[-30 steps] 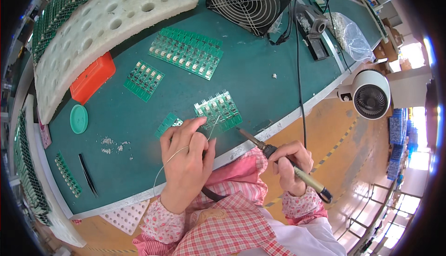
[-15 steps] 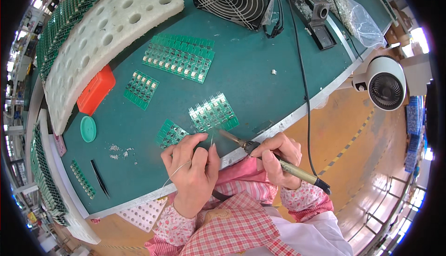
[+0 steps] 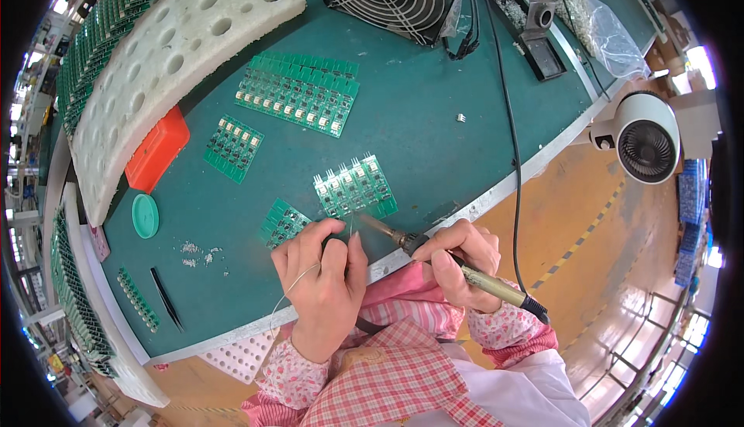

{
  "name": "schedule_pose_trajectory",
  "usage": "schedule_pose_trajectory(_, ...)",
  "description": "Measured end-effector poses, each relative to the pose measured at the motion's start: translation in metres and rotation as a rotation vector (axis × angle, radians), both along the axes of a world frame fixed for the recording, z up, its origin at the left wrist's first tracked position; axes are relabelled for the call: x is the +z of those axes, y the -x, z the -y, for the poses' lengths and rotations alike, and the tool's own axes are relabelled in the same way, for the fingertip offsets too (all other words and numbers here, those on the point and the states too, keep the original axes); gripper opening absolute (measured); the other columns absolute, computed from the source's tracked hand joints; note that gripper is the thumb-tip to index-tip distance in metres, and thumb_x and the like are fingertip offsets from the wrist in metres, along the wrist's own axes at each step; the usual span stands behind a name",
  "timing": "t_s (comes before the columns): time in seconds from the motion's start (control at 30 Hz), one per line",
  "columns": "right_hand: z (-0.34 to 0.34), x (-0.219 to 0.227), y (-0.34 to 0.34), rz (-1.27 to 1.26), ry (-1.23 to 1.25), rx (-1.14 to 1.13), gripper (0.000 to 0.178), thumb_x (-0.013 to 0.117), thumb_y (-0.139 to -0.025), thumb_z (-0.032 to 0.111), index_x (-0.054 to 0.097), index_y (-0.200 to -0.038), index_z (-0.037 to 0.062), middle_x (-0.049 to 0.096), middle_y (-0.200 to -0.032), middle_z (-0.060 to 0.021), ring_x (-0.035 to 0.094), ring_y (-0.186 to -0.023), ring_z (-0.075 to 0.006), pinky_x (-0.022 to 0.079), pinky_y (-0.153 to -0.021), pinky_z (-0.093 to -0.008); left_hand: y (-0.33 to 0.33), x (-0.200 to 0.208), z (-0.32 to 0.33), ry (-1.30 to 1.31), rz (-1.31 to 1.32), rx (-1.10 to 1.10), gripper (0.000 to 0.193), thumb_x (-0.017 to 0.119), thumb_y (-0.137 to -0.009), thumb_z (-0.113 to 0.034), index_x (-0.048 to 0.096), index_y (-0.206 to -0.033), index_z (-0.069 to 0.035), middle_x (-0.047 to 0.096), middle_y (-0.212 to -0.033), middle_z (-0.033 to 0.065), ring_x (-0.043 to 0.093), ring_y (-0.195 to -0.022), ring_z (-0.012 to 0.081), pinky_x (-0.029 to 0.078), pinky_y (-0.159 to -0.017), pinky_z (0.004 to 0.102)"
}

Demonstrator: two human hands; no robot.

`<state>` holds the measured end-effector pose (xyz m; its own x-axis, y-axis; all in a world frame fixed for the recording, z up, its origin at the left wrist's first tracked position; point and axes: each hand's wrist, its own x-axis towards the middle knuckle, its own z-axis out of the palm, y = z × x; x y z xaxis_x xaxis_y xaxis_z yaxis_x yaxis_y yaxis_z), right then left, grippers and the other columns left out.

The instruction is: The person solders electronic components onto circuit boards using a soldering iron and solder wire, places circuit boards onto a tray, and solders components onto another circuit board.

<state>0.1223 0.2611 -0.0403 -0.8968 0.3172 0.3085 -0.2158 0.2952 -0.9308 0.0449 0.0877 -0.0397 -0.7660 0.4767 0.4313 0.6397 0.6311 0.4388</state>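
Hands work close together at the near edge of the green tabletop [image 3: 434, 109]. Our left hand [image 3: 322, 284] is curled, fingers pinched on a thin strand of solder wire [image 3: 298, 281] that loops back over its knuckles; under its fingertips we cannot make out what it presses. Our right hand [image 3: 461, 260] is wrapped shut around the handle of a soldering iron [image 3: 434, 253], whose tip points left toward the left fingertips. Just beyond both hands lies a small green circuit board panel [image 3: 356, 187] with upright pins, and a smaller board [image 3: 283, 222] lies partly hidden by the left fingers. Farther toward the far edge lies a large panel of boards [image 3: 298, 94]. Near the left edge sit an orange box [image 3: 155, 148], a round teal lid [image 3: 145, 215] and black tweezers [image 3: 167, 299]. A clear plastic bag [image 3: 601, 28] in the far right corner holds contents too blurred to tell.
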Motion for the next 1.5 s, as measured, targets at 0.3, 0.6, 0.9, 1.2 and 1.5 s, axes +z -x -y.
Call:
schedule_pose_trajectory(0.3, 0.004, 0.003, 0.002, -0.030, -0.102, 0.001, 0.021, 0.057, -0.097, 0.018, 0.062, -0.085, 0.0019, 0.059, -0.055, -0.0027, 0.056, -0.045, -0.0103, 0.043, -0.045, -0.0260, 0.000, -0.001, -0.002, -0.035, -0.002, -0.001, 0.020, 0.075, -0.078, 0.001, 0.056, -0.079, -0.005, 0.067, -0.101, 0.0070, 0.059, -0.082, 0.0270, 0.042, -0.075, 0.0384)
schedule_pose_trajectory(0.6, 0.003, 0.002, -0.005, -0.079, -0.169, -0.001, 0.019, 0.059, -0.096, 0.017, 0.063, -0.084, 0.0038, 0.060, -0.055, -0.0005, 0.058, -0.046, -0.0108, 0.044, -0.045, -0.0260, 0.000, 0.000, 0.001, -0.046, -0.001, -0.014, 0.019, 0.073, -0.079, 0.001, 0.055, -0.075, -0.005, 0.069, -0.101, 0.0062, 0.058, -0.081, 0.0262, 0.042, -0.074, 0.0366)
schedule_pose_trajectory(0.9, 0.006, -0.002, -0.006, -0.107, -0.132, -0.067, 0.002, 0.068, -0.085, 0.005, 0.068, -0.084, 0.0064, 0.064, -0.061, -0.0031, 0.059, -0.045, -0.0147, 0.045, -0.045, -0.0276, 0.000, 0.001, 0.001, -0.040, -0.002, -0.011, 0.017, 0.073, -0.079, 0.002, 0.057, -0.077, -0.005, 0.069, -0.102, 0.0061, 0.058, -0.082, 0.0259, 0.042, -0.075, 0.0361)
schedule_pose_trajectory(1.2, 0.005, -0.001, 0.003, -0.090, -0.143, 0.006, 0.017, 0.059, -0.094, 0.014, 0.064, -0.084, 0.0017, 0.062, -0.057, -0.0029, 0.059, -0.046, -0.0115, 0.044, -0.043, -0.0255, -0.001, -0.001, 0.001, -0.041, -0.004, -0.004, 0.018, 0.074, -0.078, 0.001, 0.057, -0.077, -0.005, 0.068, -0.101, 0.0059, 0.059, -0.081, 0.0257, 0.042, -0.074, 0.0366)
schedule_pose_trajectory(1.5, 0.001, -0.002, -0.004, -0.319, -0.187, 0.016, 0.011, 0.056, -0.094, 0.011, 0.060, -0.089, 0.0020, 0.059, -0.056, -0.0037, 0.055, -0.042, -0.0131, 0.041, -0.040, -0.0283, 0.017, 0.014, 0.020, -0.009, 0.067, -0.073, 0.026, 0.080, -0.072, -0.003, 0.055, -0.078, -0.007, 0.067, -0.114, 0.0087, 0.060, -0.103, 0.0313, 0.043, -0.089, 0.0423)
